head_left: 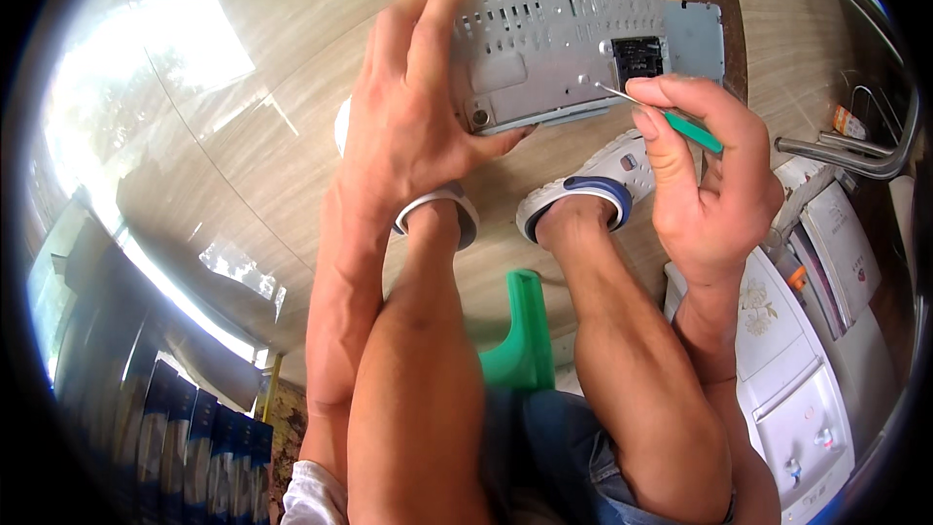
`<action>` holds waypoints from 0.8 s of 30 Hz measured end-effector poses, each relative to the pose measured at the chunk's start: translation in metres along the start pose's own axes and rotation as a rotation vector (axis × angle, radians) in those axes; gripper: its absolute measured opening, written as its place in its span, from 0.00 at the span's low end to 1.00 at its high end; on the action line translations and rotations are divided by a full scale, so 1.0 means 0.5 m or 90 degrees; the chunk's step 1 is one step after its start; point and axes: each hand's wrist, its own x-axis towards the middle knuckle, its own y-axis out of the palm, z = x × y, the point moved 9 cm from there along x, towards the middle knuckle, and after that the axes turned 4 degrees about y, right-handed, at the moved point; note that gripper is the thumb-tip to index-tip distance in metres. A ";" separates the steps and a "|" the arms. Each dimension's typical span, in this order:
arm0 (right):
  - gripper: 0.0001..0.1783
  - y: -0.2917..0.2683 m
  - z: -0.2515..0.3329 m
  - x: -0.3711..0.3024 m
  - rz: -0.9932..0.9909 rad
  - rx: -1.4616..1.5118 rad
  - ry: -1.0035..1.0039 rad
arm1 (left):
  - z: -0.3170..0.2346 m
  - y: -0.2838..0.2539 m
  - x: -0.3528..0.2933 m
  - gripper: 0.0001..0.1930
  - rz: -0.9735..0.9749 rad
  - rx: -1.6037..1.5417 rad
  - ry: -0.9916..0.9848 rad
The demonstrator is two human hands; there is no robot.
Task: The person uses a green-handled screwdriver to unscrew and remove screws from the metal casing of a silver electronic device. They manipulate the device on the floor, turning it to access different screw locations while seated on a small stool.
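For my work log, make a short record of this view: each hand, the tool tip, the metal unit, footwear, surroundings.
Left hand: on left end of grey metal unit
Right hand: holding green-handled tool
Tool tip: over the unit's face; contact unclear
Metal unit: slotted, black socket toward right end
Footwear: white clogs
Surroundings: white cabinet, right

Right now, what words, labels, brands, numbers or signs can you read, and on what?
None can be read.
Metal casing: no legible text.
Green-handled tool: none legible.
Orange-and-white item at right: print too small.
White flat item at right: marks too small, blurred.
Blue-and-white row, lower left: marks too blurred.
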 end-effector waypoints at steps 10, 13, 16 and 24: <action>0.18 -0.145 -0.086 -0.019 -0.226 0.213 0.079 | -0.002 0.008 0.004 0.61 0.022 0.007 -0.031; 0.18 -0.172 -0.223 -0.080 -0.319 0.296 0.325 | 0.004 0.007 -0.005 0.62 0.028 0.009 -0.048; 0.14 -0.135 -0.321 -0.139 -0.322 0.331 0.468 | 0.007 -0.014 -0.013 0.63 0.043 0.036 -0.017; 0.12 -0.096 -0.486 -0.203 -0.171 -0.092 0.604 | 0.013 0.002 -0.024 0.64 0.027 0.071 0.011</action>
